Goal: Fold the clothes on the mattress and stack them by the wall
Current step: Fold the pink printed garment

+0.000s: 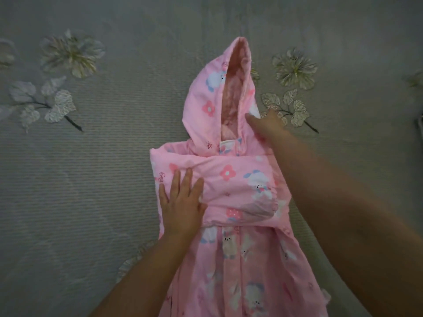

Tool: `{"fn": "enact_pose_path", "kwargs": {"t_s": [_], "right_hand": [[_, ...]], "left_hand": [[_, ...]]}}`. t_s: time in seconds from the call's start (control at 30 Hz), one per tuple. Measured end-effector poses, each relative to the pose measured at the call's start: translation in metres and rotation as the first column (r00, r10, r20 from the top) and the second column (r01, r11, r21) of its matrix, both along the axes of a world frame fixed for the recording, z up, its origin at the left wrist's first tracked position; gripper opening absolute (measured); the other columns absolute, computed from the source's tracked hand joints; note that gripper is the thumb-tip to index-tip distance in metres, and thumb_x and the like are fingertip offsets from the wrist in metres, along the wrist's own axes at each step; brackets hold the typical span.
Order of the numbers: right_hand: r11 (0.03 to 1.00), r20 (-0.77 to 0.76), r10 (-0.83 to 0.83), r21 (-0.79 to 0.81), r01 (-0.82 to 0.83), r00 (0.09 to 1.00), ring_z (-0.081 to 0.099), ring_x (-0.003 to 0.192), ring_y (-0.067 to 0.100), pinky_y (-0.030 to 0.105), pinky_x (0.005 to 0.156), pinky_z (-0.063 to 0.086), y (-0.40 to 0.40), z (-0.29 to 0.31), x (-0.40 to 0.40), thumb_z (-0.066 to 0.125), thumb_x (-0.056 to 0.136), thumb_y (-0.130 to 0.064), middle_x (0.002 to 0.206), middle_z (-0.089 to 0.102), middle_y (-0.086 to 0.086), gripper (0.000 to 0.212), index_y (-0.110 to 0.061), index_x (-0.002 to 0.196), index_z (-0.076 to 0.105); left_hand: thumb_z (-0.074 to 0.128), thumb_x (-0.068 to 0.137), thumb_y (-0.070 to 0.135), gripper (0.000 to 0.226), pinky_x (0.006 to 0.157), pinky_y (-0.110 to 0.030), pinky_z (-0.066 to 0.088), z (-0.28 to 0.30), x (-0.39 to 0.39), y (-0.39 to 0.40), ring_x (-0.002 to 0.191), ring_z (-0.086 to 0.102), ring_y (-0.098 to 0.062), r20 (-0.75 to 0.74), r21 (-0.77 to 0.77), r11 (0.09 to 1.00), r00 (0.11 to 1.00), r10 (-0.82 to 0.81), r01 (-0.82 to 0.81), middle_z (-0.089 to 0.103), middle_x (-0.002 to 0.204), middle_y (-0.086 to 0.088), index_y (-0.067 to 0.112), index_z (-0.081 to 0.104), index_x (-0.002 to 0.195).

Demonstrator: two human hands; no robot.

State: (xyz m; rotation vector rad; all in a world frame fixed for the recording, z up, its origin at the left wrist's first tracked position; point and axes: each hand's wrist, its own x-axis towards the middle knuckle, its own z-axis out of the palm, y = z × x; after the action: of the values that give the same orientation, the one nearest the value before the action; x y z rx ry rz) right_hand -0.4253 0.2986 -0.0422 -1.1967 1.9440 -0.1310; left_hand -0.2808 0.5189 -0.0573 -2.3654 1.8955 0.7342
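Note:
A pink hooded child's jacket [240, 259] with a flower and animal print lies flat on the grey mattress cover [103, 179], hood [219, 92] pointing away from me. Both sleeves are folded across the chest as a band [238, 181]. My left hand [180, 202] presses flat with straight fingers on the left end of that band. My right hand [265, 126] lies on the right side of the hood at its base; its fingertips are hidden, so its grip is unclear.
The mattress cover is grey with embroidered pale flowers [71, 53] and leaves [45, 104] to the left and flowers [295, 67] to the right of the jacket. A dark object [420, 126] shows at the right edge.

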Motion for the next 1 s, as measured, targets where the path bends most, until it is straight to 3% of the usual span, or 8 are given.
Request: {"fn": "enact_pose_path", "kwargs": {"t_s": [0.1, 0.23, 0.4, 0.5, 0.6, 0.73, 0.83, 1.0], "right_hand": [[0.997, 0.230, -0.077, 0.023, 0.074, 0.970, 0.044, 0.031, 0.002, 0.011, 0.029, 0.029, -0.002, 0.013, 0.005, 0.064, 0.085, -0.015, 0.066, 0.045, 0.005, 0.014, -0.013, 0.078, 0.051], [0.954, 0.439, 0.221, -0.281, -0.101, 0.871, 0.051, 0.049, -0.008, 0.015, 0.042, 0.044, 0.024, 0.051, -0.004, 0.054, 0.083, 0.008, 0.075, 0.050, -0.003, 0.026, -0.016, 0.079, 0.061], [0.173, -0.049, 0.966, -0.615, -0.769, 0.256, 0.043, 0.126, 0.027, 0.051, 0.101, 0.037, 0.101, 0.082, -0.034, 0.045, 0.053, 0.022, 0.118, 0.055, 0.027, 0.037, 0.004, 0.071, 0.072], [-0.189, -0.428, 0.902, -0.264, -0.946, -0.061, 0.050, 0.112, 0.050, 0.069, 0.079, 0.038, 0.130, 0.078, -0.055, 0.069, 0.037, 0.011, 0.108, 0.069, 0.003, 0.041, -0.019, 0.064, 0.074], [-0.090, -0.280, 0.946, 0.261, -0.961, -0.165, 0.002, 0.142, 0.034, 0.050, 0.111, 0.011, 0.141, 0.069, -0.070, 0.055, 0.076, -0.002, 0.145, 0.034, -0.016, 0.045, -0.028, 0.111, 0.065], [0.396, -0.190, 0.896, -0.066, -0.916, 0.401, 0.039, 0.131, 0.024, 0.037, 0.103, 0.024, 0.132, 0.069, -0.061, 0.043, 0.077, -0.008, 0.129, 0.057, 0.006, 0.039, -0.011, 0.107, 0.068], [0.573, -0.250, 0.723, -0.306, -0.761, 0.645, 0.048, 0.122, 0.030, 0.042, 0.104, 0.026, 0.109, 0.064, -0.039, 0.056, 0.083, -0.022, 0.127, 0.057, 0.015, 0.043, -0.006, 0.123, 0.056], [0.390, -0.288, 0.909, 0.330, -0.860, 0.302, 0.039, 0.129, 0.028, 0.048, 0.108, 0.022, 0.082, 0.047, -0.015, 0.070, 0.072, -0.050, 0.139, 0.045, 0.011, 0.080, -0.011, 0.135, 0.039]], "left_hand": [[0.053, 0.086, 0.040, 0.060, 0.108, -0.042, -0.010, -0.005, 0.005, -0.002, 0.143, -0.007, -0.017, -0.048, -0.031, 0.999, 0.999, -0.010, 0.009, 0.004, 0.155, 0.006, 0.031, 0.030, 0.141], [0.059, 0.085, 0.025, 0.051, 0.111, -0.036, 0.004, -0.004, 0.014, 0.001, 0.142, 0.014, -0.022, -0.343, -0.182, 0.969, 0.934, 0.096, -0.167, 0.024, 0.151, -0.004, 0.013, 0.046, 0.133], [0.034, 0.096, 0.002, 0.022, 0.061, -0.019, 0.046, 0.021, 0.053, 0.007, 0.065, 0.059, -0.008, -0.800, 0.453, 0.293, -0.239, 0.550, -0.842, 0.065, 0.073, 0.003, 0.004, 0.055, 0.089], [0.032, 0.098, 0.018, 0.026, 0.055, -0.017, 0.041, 0.031, 0.088, 0.013, 0.061, 0.052, -0.006, -0.729, 0.583, 0.094, -0.469, 0.498, -0.807, 0.053, 0.074, 0.004, 0.018, 0.046, 0.076], [0.037, 0.098, 0.021, 0.017, 0.068, -0.015, 0.040, 0.047, 0.082, 0.014, 0.074, 0.050, -0.003, -0.849, 0.320, 0.323, -0.119, 0.514, -0.891, 0.051, 0.085, 0.005, 0.018, 0.051, 0.088], [0.063, 0.070, 0.046, 0.064, 0.083, -0.025, 0.040, 0.067, 0.030, 0.030, 0.093, 0.046, -0.015, -0.584, -0.376, 0.877, 0.812, 0.025, -0.298, 0.055, 0.101, -0.016, -0.004, 0.058, 0.109], [0.061, 0.068, 0.044, 0.049, 0.069, -0.034, 0.044, 0.064, -0.004, 0.043, 0.080, 0.052, -0.024, -0.294, -0.522, 0.840, 0.894, -0.340, 0.148, 0.062, 0.083, -0.020, 0.004, 0.069, 0.094], [0.064, 0.077, 0.013, 0.007, 0.060, -0.031, 0.044, 0.046, -0.027, 0.059, 0.060, 0.063, -0.027, -0.203, -0.291, 0.859, 0.850, -0.485, 0.421, 0.065, 0.068, -0.010, 0.008, 0.068, 0.080]]}}
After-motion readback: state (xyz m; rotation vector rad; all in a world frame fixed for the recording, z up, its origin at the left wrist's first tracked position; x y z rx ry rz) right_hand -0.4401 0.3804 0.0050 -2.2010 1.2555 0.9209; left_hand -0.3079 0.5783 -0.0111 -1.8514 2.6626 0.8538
